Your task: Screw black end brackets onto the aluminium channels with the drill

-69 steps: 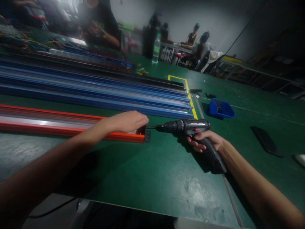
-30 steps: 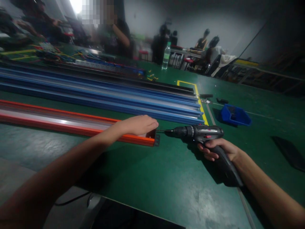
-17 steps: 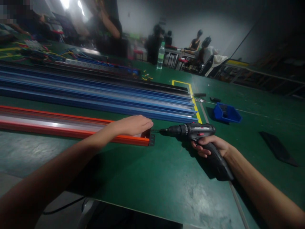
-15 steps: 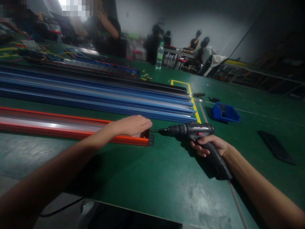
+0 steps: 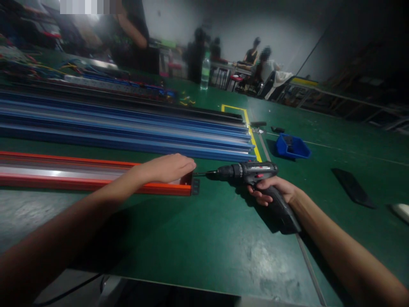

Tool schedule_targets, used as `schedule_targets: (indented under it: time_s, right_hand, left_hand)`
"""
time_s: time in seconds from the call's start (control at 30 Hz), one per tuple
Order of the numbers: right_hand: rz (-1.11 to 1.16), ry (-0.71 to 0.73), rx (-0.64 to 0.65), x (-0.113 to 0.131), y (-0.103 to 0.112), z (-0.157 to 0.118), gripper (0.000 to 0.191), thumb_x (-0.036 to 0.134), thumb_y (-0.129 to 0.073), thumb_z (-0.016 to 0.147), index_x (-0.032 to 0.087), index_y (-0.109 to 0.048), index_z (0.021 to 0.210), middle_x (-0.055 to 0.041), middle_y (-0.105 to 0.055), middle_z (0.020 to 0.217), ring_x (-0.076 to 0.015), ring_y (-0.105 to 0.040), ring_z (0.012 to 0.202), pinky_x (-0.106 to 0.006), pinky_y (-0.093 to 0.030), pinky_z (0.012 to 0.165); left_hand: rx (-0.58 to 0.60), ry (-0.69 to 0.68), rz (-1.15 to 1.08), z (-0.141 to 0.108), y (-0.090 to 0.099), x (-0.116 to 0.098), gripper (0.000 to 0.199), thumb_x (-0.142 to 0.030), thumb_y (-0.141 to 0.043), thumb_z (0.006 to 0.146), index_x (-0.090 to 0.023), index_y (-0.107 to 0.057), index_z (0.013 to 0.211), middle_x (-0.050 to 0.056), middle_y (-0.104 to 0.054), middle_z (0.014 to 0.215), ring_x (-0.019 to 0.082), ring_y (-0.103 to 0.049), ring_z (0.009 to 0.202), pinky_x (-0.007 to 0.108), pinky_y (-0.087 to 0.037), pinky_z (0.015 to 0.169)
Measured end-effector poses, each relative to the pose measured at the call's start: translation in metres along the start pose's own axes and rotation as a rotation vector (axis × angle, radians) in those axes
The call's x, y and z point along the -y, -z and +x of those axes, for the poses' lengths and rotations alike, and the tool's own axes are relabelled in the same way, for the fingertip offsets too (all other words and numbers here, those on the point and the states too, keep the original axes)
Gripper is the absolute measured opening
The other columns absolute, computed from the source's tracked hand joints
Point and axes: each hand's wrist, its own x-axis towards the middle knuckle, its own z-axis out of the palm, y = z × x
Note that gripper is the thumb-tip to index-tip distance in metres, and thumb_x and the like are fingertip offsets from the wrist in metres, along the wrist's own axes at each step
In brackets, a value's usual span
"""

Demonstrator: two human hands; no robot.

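In my right hand [image 5: 271, 187] is a black cordless drill [image 5: 257, 172], fingers wrapped round its handle. Its long thin bit points left and meets the black end cap [image 5: 196, 186] of an orange metal profile [image 5: 166, 189]. Over the right end of that channel-shaped profile lies my left hand [image 5: 171, 167], gripping it from above with fingers close together; their tips are partly hidden. Where exactly the bit touches the cap is too small to tell.
Several blue profiles [image 5: 159, 138] lie behind the orange one on the green table [image 5: 204, 238]. A blue bin [image 5: 293, 147] with dark parts and a flat black piece [image 5: 353, 187] are at right. Farther back stand a bottle [image 5: 205, 73] and other people.
The whole scene has shifted slightly left as the camera turned right. Both hands, the drill and the orange profile keep the same positions relative to each other.
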Motion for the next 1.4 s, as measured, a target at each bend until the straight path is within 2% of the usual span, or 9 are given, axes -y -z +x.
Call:
schedule_targets:
  time_s: [0.2, 0.57, 1.07, 1.4]
  right_hand:
    - [-0.003, 0.003, -0.017, 0.0005, 0.0008, -0.0015, 0.024, 0.018, -0.07, 0.09, 0.003, -0.076, 0.107, -0.0041, -0.07, 0.08, -0.0057, -0.056, 0.053, -0.022, -0.057, 0.062]
    - [-0.011, 0.0, -0.026, 0.0002, -0.0002, -0.002, 0.023, 0.02, -0.071, 0.089, 0.004, -0.076, 0.106, -0.004, -0.069, 0.081, -0.0055, -0.056, 0.052, -0.022, -0.057, 0.062]
    - [-0.016, 0.009, -0.067, -0.0004, -0.0012, -0.0021, 0.025, 0.02, -0.074, 0.088, 0.002, -0.075, 0.105, -0.0042, -0.068, 0.079, -0.0055, -0.055, 0.051, -0.023, -0.056, 0.06]
    - [-0.008, 0.001, -0.067, -0.0007, -0.0005, -0.0021, 0.022, 0.019, -0.072, 0.088, 0.003, -0.075, 0.103, -0.0041, -0.068, 0.079, -0.0056, -0.055, 0.05, -0.023, -0.056, 0.059]
  left_hand:
    - [-0.005, -0.033, 0.02, -0.0004, -0.0009, 0.0023, 0.042, -0.04, -0.029, 0.11, -0.021, -0.056, 0.084, 0.003, -0.066, 0.085, 0.018, -0.059, 0.076, 0.031, -0.04, 0.071]
    - [0.009, 0.019, -0.008, -0.0007, 0.0023, -0.0038, 0.045, -0.041, -0.027, 0.11, -0.021, -0.057, 0.083, 0.003, -0.066, 0.085, 0.018, -0.058, 0.075, 0.031, -0.039, 0.071]
    - [-0.021, -0.053, 0.062, -0.0005, -0.0006, 0.0002, 0.04, -0.035, -0.03, 0.109, -0.021, -0.058, 0.085, 0.003, -0.067, 0.086, 0.018, -0.06, 0.075, 0.03, -0.04, 0.071]
    - [-0.011, -0.046, 0.065, -0.0002, -0.0002, -0.0005, 0.042, -0.037, -0.027, 0.11, -0.021, -0.057, 0.085, 0.004, -0.067, 0.086, 0.018, -0.06, 0.075, 0.031, -0.04, 0.071]
